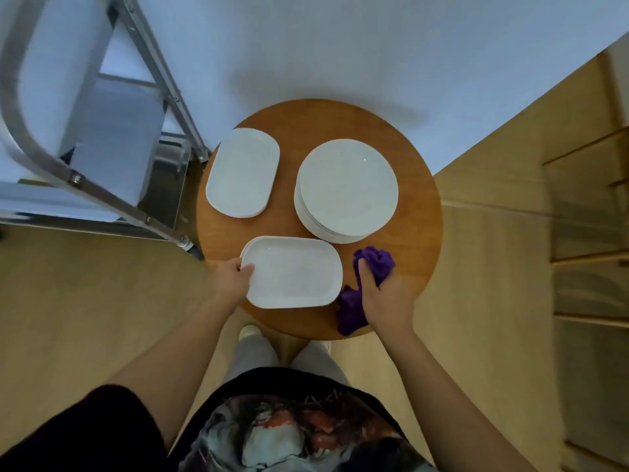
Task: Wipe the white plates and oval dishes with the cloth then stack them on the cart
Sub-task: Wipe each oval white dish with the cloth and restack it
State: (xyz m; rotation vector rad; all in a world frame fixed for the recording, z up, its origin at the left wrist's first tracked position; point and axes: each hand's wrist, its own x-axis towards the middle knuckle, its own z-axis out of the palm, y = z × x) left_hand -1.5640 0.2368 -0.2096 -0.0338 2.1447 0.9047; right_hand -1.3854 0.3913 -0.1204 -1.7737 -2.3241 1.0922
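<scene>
White oval ceramic dish (292,271) sits at the near edge of the round wooden counter (422,212), long axis running left to right. Left hand (232,280) pinches its left rim, thumb on top. Right hand (386,294) is just off the dish's right end, fingers (363,271) bunched around the purple cloth (372,264), so I'd guess the wipe comes in leftward from there. Farther back: another white oval dish stack (242,172) on the left, round white plates (347,189) on the right. Metal cart (85,137) is far left. No readable writing anywhere.
</scene>
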